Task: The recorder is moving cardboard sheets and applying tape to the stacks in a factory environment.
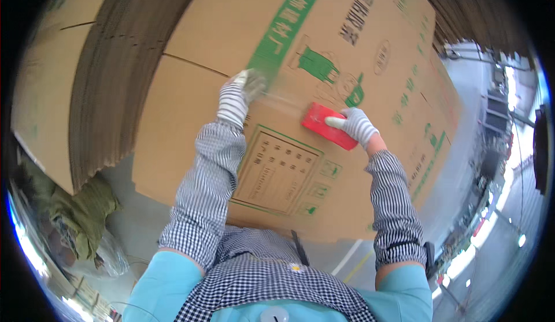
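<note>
A large flat cardboard carton [217, 21] with green and black printing lies in front of me. In striped work gloves, both hands are over it. My right hand [356, 126] grips a red, flat, rectangular tool [324, 122] against the carton, with the thumb across its face. What kind of tool it is cannot be made out. My left hand [240, 93] is by the carton's green printed band, its fingers smeared by motion. Between the left hand and the red tool runs a faint pale streak across the cardboard; it may be clear tape.
A tall stack of flat cardboard [115, 79] stands at the left, and more stacked cardboard [474, 9] is at the far right. A green-brown sack [87, 212] and clear plastic [113, 255] lie on the floor at lower left. The grey floor [462, 125] shows at right.
</note>
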### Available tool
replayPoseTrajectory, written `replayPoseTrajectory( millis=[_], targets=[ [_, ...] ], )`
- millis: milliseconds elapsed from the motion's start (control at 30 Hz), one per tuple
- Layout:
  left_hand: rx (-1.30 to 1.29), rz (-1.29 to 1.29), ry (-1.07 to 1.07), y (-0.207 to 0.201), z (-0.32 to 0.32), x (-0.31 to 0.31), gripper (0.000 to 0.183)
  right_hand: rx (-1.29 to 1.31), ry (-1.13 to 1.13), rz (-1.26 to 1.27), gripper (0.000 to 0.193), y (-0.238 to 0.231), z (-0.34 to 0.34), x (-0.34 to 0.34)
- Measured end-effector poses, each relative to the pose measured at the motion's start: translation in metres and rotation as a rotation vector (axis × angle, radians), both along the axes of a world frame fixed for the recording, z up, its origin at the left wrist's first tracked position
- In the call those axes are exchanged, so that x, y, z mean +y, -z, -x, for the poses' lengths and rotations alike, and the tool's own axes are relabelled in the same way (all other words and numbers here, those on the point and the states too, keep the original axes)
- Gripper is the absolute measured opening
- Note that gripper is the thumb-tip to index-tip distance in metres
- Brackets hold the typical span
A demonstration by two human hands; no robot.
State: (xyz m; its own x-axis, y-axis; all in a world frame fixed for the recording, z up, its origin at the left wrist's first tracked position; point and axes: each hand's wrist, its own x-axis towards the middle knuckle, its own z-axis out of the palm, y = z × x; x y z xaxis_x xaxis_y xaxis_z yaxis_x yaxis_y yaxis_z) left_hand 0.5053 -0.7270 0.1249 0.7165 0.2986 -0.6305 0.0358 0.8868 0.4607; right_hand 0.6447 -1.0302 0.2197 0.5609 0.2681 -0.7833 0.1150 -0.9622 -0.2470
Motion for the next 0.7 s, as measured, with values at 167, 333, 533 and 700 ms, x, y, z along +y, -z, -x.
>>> replayPoseTrajectory(
  millis=[167,333,533,700],
  targets=[
    [0.19,-0.022,-0.128,0.006,-0.001,-0.005,0.038,0.105,0.106,-0.151,0.055,-0.025,0.008,-0.099],
    [0.141,-0.022,-0.074,0.004,-0.012,-0.022,0.04,-0.146,-0.112,0.507,0.058,-0.021,-0.002,-0.213],
    [0.125,-0.029,-0.121,0.004,-0.012,-0.018,0.038,-0.178,-0.756,0.969,0.054,0.016,0.037,-0.094],
    [0.093,-0.398,-0.41,0.018,0.037,-0.017,0.036,-0.419,-0.311,0.645,0.032,-0.038,0.062,-0.12]
  ],
)
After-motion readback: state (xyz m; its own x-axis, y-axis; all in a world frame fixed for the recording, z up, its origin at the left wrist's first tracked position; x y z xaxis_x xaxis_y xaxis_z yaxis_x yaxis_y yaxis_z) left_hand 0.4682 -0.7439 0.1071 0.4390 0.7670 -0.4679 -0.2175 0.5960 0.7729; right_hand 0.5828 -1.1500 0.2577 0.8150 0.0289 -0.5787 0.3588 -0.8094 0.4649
